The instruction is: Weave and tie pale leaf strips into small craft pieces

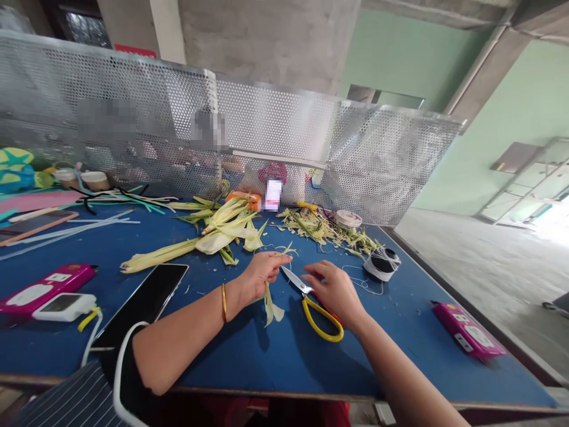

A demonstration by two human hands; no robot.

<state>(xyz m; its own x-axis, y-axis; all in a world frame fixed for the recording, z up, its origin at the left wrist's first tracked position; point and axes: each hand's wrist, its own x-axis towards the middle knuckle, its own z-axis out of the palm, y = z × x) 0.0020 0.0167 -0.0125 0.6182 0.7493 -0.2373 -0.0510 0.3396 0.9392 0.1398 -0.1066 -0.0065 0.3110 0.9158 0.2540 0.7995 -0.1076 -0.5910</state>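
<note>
My left hand (261, 274) is closed, pinching a bundle of pale corn husk (272, 309); its wide ends hang below the fingers and thin green tips stick out by the index finger. My right hand (334, 290) hovers just over a pair of scissors (323, 323) with yellow handles. Its fingers are bent and apart, with nothing visible between them. The scissors lie on the blue table, blades toward my left hand, and one handle is partly hidden under the right hand. White thread (362, 284) runs from a dark spool (381, 264) to the right.
Corn husks (226, 228) are piled behind my left hand, scraps (311, 226) and a tape roll (348, 219) to the right. A phone (144, 302), magenta packs (48, 290) and a white device (64, 306) lie left. A perforated metal screen (275, 118) borders the table's back.
</note>
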